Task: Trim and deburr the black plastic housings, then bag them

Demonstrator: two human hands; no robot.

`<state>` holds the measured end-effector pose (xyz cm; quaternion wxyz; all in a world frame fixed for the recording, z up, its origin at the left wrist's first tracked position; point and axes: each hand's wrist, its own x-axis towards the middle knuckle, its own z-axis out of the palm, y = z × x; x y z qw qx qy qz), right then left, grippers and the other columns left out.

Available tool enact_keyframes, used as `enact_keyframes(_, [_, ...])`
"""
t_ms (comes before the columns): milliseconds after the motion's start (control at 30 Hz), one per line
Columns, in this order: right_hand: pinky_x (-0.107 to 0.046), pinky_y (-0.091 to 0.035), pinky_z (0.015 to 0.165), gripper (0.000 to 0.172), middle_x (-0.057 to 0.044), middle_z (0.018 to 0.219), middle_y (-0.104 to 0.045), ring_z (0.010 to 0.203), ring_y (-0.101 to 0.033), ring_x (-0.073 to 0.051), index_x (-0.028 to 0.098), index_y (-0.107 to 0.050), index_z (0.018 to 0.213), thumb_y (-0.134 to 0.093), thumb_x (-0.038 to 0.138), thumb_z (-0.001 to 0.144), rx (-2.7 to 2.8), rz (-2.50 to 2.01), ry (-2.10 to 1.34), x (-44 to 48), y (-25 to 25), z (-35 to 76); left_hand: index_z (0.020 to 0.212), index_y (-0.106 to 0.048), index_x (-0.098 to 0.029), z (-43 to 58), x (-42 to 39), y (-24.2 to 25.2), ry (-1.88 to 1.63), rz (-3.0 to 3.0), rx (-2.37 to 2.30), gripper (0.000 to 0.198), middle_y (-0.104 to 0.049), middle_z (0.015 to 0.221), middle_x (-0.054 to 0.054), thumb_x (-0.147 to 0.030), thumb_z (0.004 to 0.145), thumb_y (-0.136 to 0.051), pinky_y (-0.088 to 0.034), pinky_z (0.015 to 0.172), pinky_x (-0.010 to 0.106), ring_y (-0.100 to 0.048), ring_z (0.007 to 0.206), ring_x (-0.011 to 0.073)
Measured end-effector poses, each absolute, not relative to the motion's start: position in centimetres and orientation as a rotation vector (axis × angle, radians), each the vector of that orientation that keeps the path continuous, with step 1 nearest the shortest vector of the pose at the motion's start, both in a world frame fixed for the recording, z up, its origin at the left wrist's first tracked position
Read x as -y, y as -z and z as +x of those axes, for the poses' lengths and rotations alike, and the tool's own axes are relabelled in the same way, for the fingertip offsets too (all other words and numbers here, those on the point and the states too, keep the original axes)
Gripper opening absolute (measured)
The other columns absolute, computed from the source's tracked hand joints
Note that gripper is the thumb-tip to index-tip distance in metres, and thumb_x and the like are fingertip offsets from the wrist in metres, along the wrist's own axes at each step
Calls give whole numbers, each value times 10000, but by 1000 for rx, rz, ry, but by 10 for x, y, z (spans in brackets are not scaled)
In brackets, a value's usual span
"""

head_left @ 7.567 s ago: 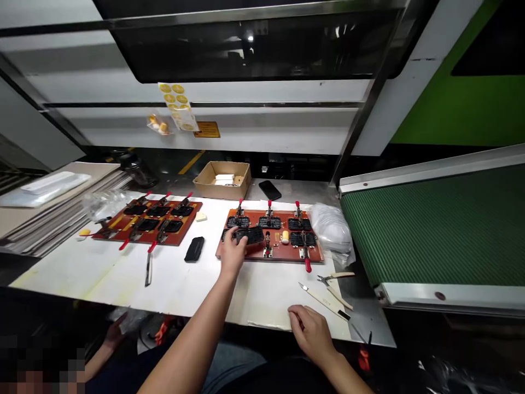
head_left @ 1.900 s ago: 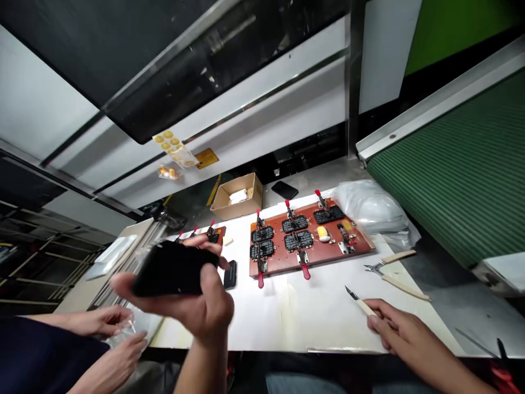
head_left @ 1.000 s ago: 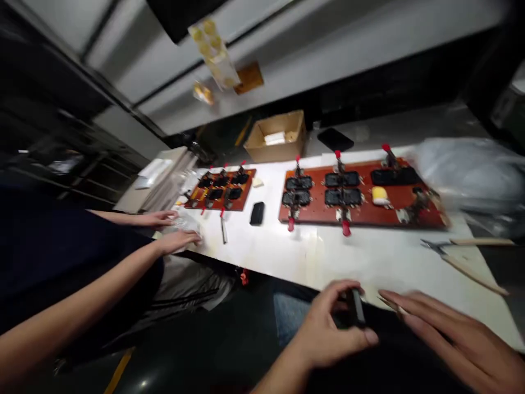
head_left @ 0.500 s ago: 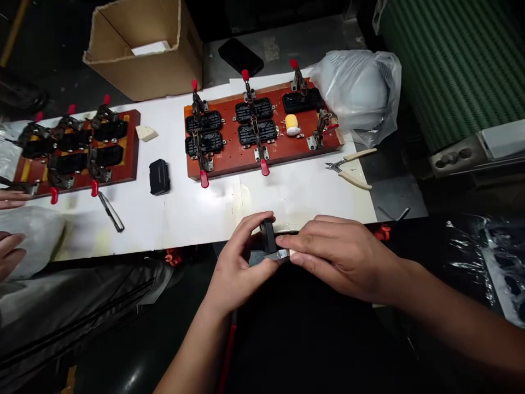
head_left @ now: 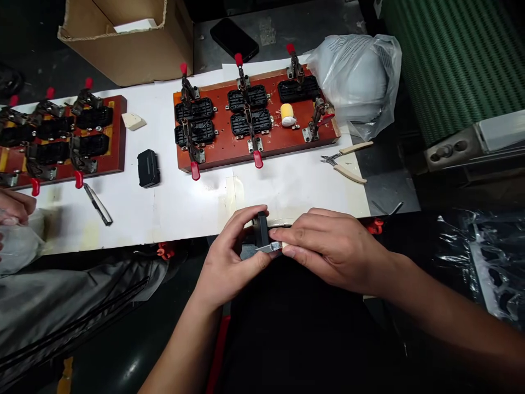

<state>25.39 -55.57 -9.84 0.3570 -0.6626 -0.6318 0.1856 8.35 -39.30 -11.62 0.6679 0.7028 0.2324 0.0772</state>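
Observation:
My left hand [head_left: 229, 257] grips a small black part [head_left: 261, 229] between thumb and fingers, in front of the table's near edge. Closed beside it, my right hand [head_left: 328, 246] pinches a small tool with a metal tip [head_left: 270, 247] that reaches toward the bottom of the part. Most of the tool is hidden by my fingers. Beyond my hands lies a red-brown fixture board [head_left: 221, 150] with black parts under red-handled clamps and a yellow spool [head_left: 287, 114] on it. Cream-handled cutters [head_left: 348, 163] rest right of the board.
At left stand a second fixture board [head_left: 118, 131], a black case [head_left: 148, 168], a knife [head_left: 97, 205] and a beige block [head_left: 133, 121]. Farther back are a cardboard box [head_left: 135, 54], a phone [head_left: 234, 39] and a bagged item [head_left: 356, 82]. Another person's hand [head_left: 14, 208] is at far left.
The whole view has shifted, so the boards and my hands appear further left and slightly higher. My hands keep their hold. The other person's hand at far left has changed position, with a clear bag by it.

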Motion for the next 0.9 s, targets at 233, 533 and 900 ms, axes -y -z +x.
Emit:
enact_keyframes(233, [-315, -529, 848, 330, -48, 1035, -745, 908, -649, -161, 167, -688, 1325, -577, 259, 1028, 1643, -1704, -508, 557, 100, 254, 1398, -593, -318, 83, 395, 118, -159, 1583, -558, 579, -586, 1427, 79, -270, 869, -823, -491, 1073, 366, -607, 1259, 263])
enact_keyframes(533, [-321, -509, 907, 318, -50, 1132, -758, 1006, -687, -186, 228, -705, 1305, -534, 313, 1050, 1353, -2010, -402, 548, 121, 282, 1411, -590, -342, 81, 399, 116, -65, 1594, -389, 606, -565, 1433, 68, -246, 862, -828, -460, 1143, 417, -551, 1335, 289])
enact_keyframes(900, [-204, -402, 596, 344, 52, 751, -565, 661, -504, -90, 219, -564, 871, -718, 525, 902, 946, -1811, -912, 546, 118, 265, 1408, -582, -336, 85, 409, 124, -15, 1517, -388, 593, -564, 1462, 60, -264, 867, -815, -408, 1218, 439, -521, 1389, 294])
